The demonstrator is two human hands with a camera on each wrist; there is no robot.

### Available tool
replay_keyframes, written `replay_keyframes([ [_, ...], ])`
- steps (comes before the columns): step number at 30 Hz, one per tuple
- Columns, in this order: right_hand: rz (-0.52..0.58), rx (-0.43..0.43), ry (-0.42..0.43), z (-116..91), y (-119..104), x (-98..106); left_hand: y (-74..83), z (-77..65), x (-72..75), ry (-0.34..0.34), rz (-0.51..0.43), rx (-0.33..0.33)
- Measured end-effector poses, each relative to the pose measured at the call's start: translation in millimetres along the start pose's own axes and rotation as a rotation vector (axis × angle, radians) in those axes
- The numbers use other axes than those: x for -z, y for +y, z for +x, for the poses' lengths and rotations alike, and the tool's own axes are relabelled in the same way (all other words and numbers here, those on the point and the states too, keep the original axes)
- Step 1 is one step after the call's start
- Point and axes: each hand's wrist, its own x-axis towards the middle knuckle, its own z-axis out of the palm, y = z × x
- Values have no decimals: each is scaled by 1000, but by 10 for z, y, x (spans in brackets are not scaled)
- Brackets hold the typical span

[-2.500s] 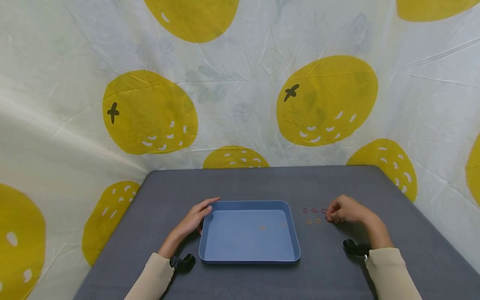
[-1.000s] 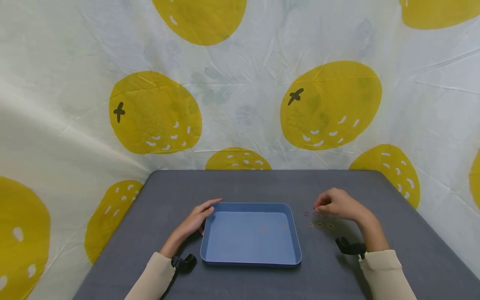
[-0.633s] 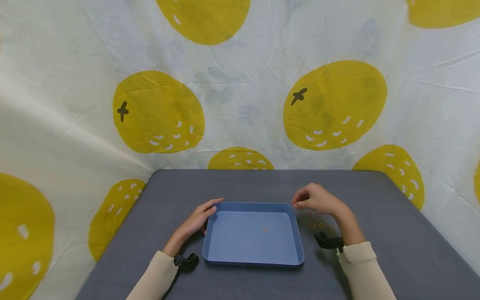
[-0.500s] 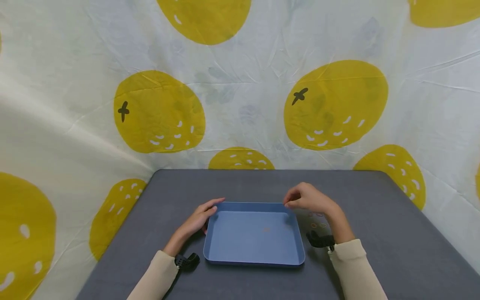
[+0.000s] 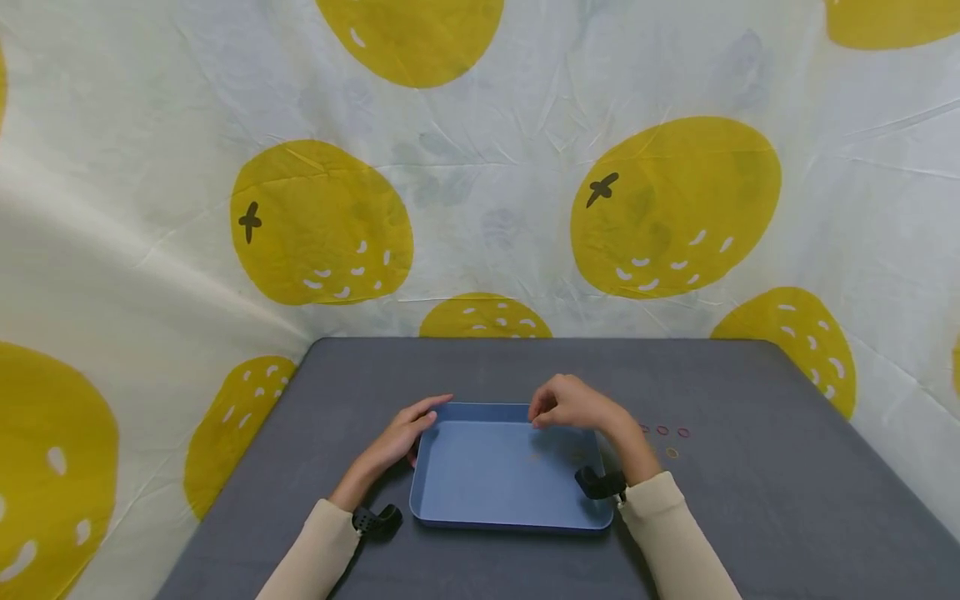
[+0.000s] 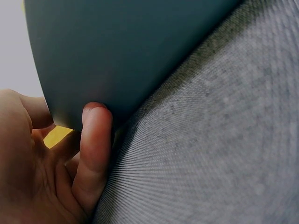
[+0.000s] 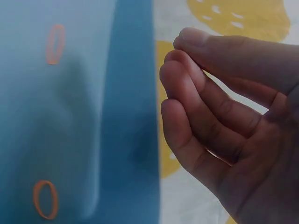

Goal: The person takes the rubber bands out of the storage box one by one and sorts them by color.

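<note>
A shallow blue tray (image 5: 480, 475) lies on the table. My left hand (image 5: 396, 435) rests at its left edge, the index finger stretched along the far left corner; in the left wrist view a fingertip (image 6: 96, 121) touches the outer wall. Over the tray's far right part hovers my right hand (image 5: 572, 403), thumb and index fingertips together; I cannot tell whether anything is pinched there. Inside the tray lie two small orange loops like rubber bands, an upper loop (image 7: 53, 61) and a lower loop (image 7: 36, 198) in the right wrist view.
To the tray's right, red loops (image 5: 662, 431) lie in a row on the grey table (image 5: 750, 500), with an orange loop (image 5: 672, 453) in a nearer row. My right forearm partly covers these rows. A white curtain (image 5: 487, 183) with yellow fruit prints hangs behind the table.
My right hand has moved left from the loops on the table, past the tray's right rim, to above the tray. My left hand has stayed at the tray's left edge.
</note>
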Motion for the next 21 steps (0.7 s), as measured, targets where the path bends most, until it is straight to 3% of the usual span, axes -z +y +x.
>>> replay_keyframes([
  [14, -38, -82, -97, 106, 133, -260, 0, 14, -11, 14, 7, 5],
  [21, -58, -134, -81, 91, 130, -323, -4, 6, -15, 21, 4, 3],
])
